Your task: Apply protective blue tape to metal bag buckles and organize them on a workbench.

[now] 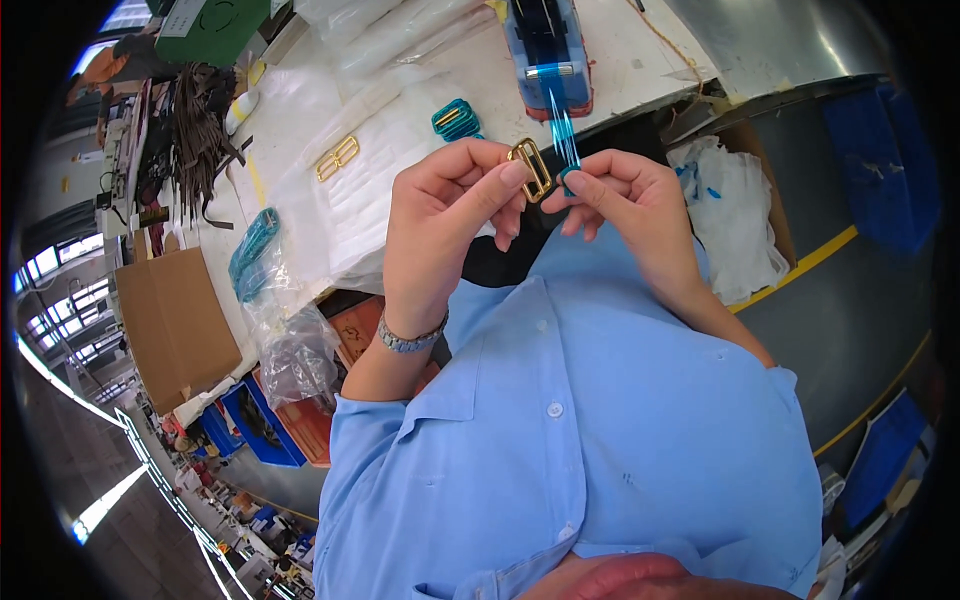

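My left hand (445,215) pinches a gold metal slide buckle (531,168) between thumb and forefinger, just above my chest. My right hand (625,200) holds the end of a strip of blue tape (562,135) against that buckle. The strip runs up, taut, to a blue tape dispenser (548,50) on the white table (640,45). A pair of gold buckles (338,157) lies loose on the table to the left, and a teal-wrapped bundle of buckles (457,119) sits just beyond my left hand.
Clear plastic bags (295,350) and a teal bundle (254,250) lie at the table's left edge, next to a cardboard sheet (180,320). Dark straps (195,130) are heaped further left. A white plastic bag (730,215) sits in a box at right, near blue crates (885,165).
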A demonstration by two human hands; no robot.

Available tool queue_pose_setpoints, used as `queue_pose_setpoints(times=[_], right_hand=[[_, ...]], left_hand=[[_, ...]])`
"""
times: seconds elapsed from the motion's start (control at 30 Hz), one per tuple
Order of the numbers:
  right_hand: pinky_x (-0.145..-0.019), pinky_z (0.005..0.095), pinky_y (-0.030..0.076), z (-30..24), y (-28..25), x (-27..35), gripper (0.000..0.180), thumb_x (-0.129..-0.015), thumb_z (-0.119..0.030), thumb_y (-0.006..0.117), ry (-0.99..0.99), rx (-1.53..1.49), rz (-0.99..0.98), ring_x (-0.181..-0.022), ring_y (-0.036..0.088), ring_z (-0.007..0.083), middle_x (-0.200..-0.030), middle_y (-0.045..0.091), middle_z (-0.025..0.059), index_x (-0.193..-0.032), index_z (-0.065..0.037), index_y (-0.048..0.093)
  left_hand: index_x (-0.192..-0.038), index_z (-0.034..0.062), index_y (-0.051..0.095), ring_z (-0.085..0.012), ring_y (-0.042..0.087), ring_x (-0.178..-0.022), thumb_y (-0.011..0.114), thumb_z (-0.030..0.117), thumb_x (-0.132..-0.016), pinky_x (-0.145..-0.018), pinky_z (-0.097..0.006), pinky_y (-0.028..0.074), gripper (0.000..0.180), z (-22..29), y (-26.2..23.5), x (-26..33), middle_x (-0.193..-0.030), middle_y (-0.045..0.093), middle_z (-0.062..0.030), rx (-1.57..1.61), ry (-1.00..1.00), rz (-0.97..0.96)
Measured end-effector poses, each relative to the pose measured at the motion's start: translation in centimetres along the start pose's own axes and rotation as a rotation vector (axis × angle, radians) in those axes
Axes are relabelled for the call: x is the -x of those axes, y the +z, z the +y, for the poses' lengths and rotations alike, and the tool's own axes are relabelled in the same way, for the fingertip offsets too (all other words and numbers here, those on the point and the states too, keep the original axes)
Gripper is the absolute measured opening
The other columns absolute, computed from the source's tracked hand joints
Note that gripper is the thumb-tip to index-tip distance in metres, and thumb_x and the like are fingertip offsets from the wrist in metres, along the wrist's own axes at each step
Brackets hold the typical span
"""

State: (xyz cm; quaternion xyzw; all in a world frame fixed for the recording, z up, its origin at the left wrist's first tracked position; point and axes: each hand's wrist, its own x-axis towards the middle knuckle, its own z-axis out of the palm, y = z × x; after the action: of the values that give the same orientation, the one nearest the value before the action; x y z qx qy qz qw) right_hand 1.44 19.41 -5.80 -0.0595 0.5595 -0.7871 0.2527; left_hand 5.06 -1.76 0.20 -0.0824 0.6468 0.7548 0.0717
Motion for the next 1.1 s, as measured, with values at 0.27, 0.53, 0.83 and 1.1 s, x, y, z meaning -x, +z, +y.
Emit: queue_pose_setpoints(times=[0.27, 0.53, 0.83, 1.1], right_hand=[[-0.075, 0.0276, 0.061, 0.4, -0.1, 0.4, 0.023, -0.106, -0.004, 0.061, -0.004, -0.045, -0.029, -0.087, 0.076, 0.0154, -0.104, 0.079, 0.0134, -0.123, 0.009, 0.068], [-0.078, 0.028, 0.062, 0.7, 0.1, 0.6, 0.026, -0.105, -0.004, 0.063, -0.024, -0.075, -0.037, -0.091, 0.077, 0.0165, -0.106, 0.079, 0.0137, -0.127, 0.009, 0.068], [-0.073, 0.0273, 0.062, 0.6, -0.1, -0.4, 0.029, -0.102, -0.01, 0.072, 0.043, -0.034, -0.022, -0.087, 0.078, 0.0169, -0.101, 0.08, 0.0138, -0.123, 0.009, 0.07], [-0.073, 0.0276, 0.062, 1.5, -0.6, -0.3, 0.033, -0.101, -0.009, 0.072, 0.041, -0.086, 0.03, -0.089, 0.078, 0.018, -0.105, 0.08, 0.0158, -0.128, 0.01, 0.069]], left_hand=[[-0.103, -0.0038, 0.074, -0.0069, 0.063, -0.065, 0.073, 0.014, -0.102, -0.056, -0.022, 0.049, 0.017, -0.6, 1.5, -1.3, -0.082, 0.072, -0.0044, -0.109, -0.028, -0.004], [-0.102, -0.0028, 0.075, -0.0056, 0.062, -0.064, 0.075, 0.016, -0.101, -0.054, -0.021, 0.046, 0.019, -0.9, 1.2, -2.5, -0.079, 0.072, -0.0023, -0.154, -0.106, -0.045], [-0.103, -0.0005, 0.075, -0.0011, 0.056, -0.067, 0.075, 0.014, -0.1, -0.055, -0.017, 0.035, 0.015, -2.1, 0.8, -3.9, -0.083, 0.071, -0.0005, -0.144, -0.135, -0.089], [-0.102, -0.0037, 0.076, -0.0051, 0.065, -0.079, 0.079, 0.018, -0.098, -0.071, -0.02, 0.05, 0.023, -3.6, 1.1, -3.7, -0.089, 0.075, -0.0016, -0.449, 0.111, 0.002]])
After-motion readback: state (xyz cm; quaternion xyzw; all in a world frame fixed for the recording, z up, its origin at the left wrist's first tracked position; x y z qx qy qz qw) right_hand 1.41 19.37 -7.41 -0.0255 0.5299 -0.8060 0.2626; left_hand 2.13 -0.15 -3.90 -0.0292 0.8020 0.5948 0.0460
